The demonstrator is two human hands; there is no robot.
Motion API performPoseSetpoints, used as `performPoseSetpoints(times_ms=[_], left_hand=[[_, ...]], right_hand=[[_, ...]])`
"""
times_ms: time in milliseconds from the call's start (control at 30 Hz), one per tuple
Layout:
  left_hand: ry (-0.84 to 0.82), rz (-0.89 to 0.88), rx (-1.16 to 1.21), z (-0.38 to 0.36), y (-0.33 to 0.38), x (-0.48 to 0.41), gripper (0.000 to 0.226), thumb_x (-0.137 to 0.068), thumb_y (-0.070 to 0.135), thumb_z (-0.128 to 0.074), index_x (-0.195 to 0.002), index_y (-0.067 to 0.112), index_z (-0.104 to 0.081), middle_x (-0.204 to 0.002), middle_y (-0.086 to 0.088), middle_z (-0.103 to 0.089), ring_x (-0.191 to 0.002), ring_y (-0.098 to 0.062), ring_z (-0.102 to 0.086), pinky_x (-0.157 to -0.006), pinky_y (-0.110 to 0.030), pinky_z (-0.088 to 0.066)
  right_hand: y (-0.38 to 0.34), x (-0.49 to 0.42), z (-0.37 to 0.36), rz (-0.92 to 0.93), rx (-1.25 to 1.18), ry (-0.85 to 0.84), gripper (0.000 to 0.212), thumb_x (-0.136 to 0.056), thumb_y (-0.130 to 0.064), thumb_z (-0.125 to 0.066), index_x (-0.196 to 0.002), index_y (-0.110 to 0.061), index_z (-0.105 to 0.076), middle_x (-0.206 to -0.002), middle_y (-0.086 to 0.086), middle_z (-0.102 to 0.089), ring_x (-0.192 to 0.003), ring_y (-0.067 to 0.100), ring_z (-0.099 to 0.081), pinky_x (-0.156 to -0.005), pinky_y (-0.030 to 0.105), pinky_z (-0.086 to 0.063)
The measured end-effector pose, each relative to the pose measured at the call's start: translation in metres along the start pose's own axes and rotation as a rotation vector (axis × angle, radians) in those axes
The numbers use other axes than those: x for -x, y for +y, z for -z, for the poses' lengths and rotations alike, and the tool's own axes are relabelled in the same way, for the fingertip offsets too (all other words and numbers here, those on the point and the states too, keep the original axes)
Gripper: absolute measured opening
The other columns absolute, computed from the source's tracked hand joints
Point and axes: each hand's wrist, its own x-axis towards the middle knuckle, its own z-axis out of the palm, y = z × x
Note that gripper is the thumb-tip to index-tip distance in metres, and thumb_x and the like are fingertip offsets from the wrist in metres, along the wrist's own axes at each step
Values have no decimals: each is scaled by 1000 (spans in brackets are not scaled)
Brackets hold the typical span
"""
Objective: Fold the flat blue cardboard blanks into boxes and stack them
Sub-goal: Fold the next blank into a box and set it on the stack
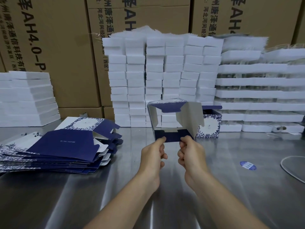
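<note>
Currently, the left hand [154, 152] and right hand [189, 151] are pinching the blue box flap [171, 137], which probably needs tucking inward next.

We are counting everything lying on and behind one steel table [214, 187].

We are seeing two hands, the left hand [153, 156] and the right hand [191, 154], both pinching one half-folded blank [189, 116] at centre. One finished box [209, 126] is standing right of centre, and one pile of flat blanks [57, 149] is lying at the left, its sheets too overlapped to number. Six columns of white foam blocks [155, 76] are rising at the middle, one foam stack [28, 96] at the left edge, one stack of foam trays [255, 96] at the right. At least three brown cartons [57, 47] are filling the top. One blue oval sticker [248, 165] and one grey cable [281, 164] are lying at the right.
</note>
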Motion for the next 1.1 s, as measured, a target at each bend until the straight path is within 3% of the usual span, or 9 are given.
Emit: performPoseSetpoints(times_ms=[167, 300, 433, 600, 867, 1100], left_hand=[[8, 10, 51, 3, -1, -5, 41, -102, 29, -61, -66, 21, -45, -62, 4, -42, -61, -14, -45, -60, -29, -33], [15, -9, 20, 5, -1, -8, 43, -104, 28, -59, -64, 21, -44, -61, 4, -41, -61, -13, -43, -60, -29, -33], [40, -42, 22, 6, 0, -10, 39, -102, 30, -63, -66, 22, -50, -59, 7, -43, -58, -11, -43, -57, -27, -33], [28, -63, 7, 8, 1, -13, 35, -98, 37, -69, -72, 22, -51, -62, 5, -42, -56, -11, -44, -59, -28, -32], [-6, -109, -77, 9, -3, -16, 41, -101, 31, -60, -64, 20, -46, -58, 4, -43, -58, -12, -46, -61, -28, -36], [-61, -72, -92, 10, -3, -17, 42, -99, 41, -66, -64, 21, -51, -58, 4, -45, -58, -12, -52, -67, -32, -41]], right_hand=[[-1, 1, 1, -37, 31, -44, 25, -94, -19, -59, -72, -15, -50, -51, -4, -31, -44, 13, -32, -40, 23, -25], [-2, -1, 2, -34, 16, 27, 24, -97, -23, -61, -76, -14, -54, -48, -8, -39, -40, 11, -35, -38, 22, -26], [-2, -3, 2, -9, -36, 42, 29, -101, -15, -56, -72, -15, -52, -48, -8, -41, -39, 8, -31, -37, 21, -22], [3, 2, -2, 1, 27, -86, 32, -105, -22, -54, -73, -16, -55, -51, -6, -38, -42, 9, -36, -41, 20, -28], [3, 9, -3, -89, 79, -187, 28, -101, -32, -64, -78, -16, -65, -57, -4, -48, -47, 11, -45, -44, 22, -32], [7, 6, -2, -141, -19, -234, 26, -100, -24, -65, -77, -12, -68, -61, -1, -52, -47, 10, -45, -43, 22, -31]])
